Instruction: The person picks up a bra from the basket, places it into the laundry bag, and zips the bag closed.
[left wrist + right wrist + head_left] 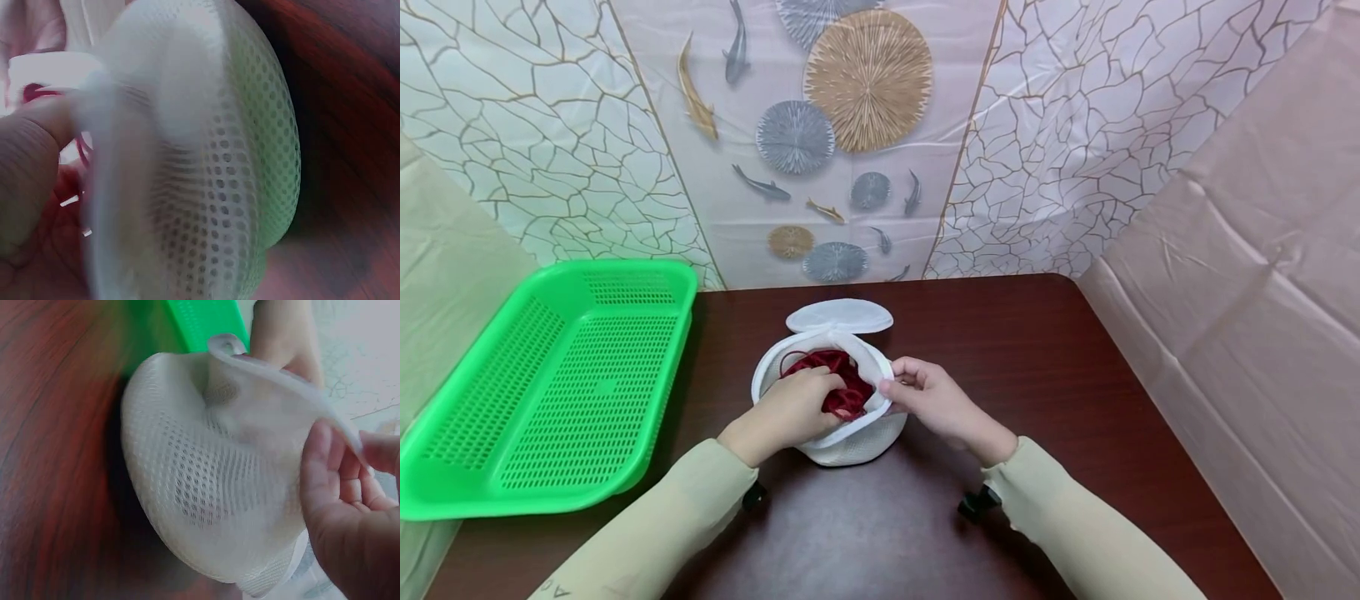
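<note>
A white mesh laundry bag (850, 450) with a stiff round rim stands on the table, its lid (839, 316) folded back on the far side. Inside lies a dark red, shiny garment with thin straps (847, 392). My left hand (793, 408) reaches over the near-left rim into the bag and grips the red cloth; its fingertips are partly hidden in the folds. A red strap shows beside the thumb in the left wrist view. On the right side, my right hand (936, 400) pinches the bag's rim between thumb and fingers, as the right wrist view (350, 506) also shows.
A large green plastic basket (681, 367) with slotted sides stands on the left of the dark brown table (1000, 350). Patterned sheeting (1037, 167) hangs behind the table, and plain beige sheeting (1247, 275) runs along the right side.
</note>
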The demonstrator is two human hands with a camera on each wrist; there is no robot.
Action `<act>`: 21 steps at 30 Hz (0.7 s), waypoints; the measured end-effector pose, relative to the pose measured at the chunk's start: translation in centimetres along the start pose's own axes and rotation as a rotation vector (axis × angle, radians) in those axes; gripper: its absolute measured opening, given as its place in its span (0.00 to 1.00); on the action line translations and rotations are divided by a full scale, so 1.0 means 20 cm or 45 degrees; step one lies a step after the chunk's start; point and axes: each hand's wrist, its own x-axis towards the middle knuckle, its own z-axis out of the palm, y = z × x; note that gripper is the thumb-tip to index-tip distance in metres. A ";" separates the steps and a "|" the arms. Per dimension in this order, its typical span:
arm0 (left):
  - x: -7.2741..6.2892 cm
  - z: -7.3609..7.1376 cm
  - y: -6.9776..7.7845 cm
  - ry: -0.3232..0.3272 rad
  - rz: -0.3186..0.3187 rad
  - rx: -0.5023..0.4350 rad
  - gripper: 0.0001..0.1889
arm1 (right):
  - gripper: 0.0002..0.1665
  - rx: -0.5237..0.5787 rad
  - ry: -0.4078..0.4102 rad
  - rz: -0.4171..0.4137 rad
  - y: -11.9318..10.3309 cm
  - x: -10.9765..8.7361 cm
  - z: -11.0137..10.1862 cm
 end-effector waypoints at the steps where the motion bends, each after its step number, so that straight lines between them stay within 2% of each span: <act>1: 0.00 0.00 -0.01 -0.015 -0.025 0.010 0.10 | 0.14 0.012 -0.008 -0.008 -0.01 0.00 0.00; 5: 0.00 0.00 -0.03 -0.066 -0.104 0.030 0.08 | 0.13 0.052 -0.019 -0.026 -0.06 -0.02 0.00; 7: -0.01 0.00 -0.04 -0.090 -0.116 0.028 0.09 | 0.13 0.054 -0.006 -0.020 -0.07 -0.02 0.00; 12: -0.03 -0.03 -0.03 -0.115 -0.038 -0.020 0.13 | 0.13 0.055 0.075 0.042 -0.03 0.00 -0.02; 18: -0.05 -0.14 -0.02 -0.102 0.039 -0.117 0.23 | 0.14 0.008 0.129 0.078 0.01 0.02 -0.07; 21: -0.05 -0.20 -0.02 -0.073 0.033 -0.186 0.25 | 0.14 0.000 0.124 0.087 0.02 0.02 -0.08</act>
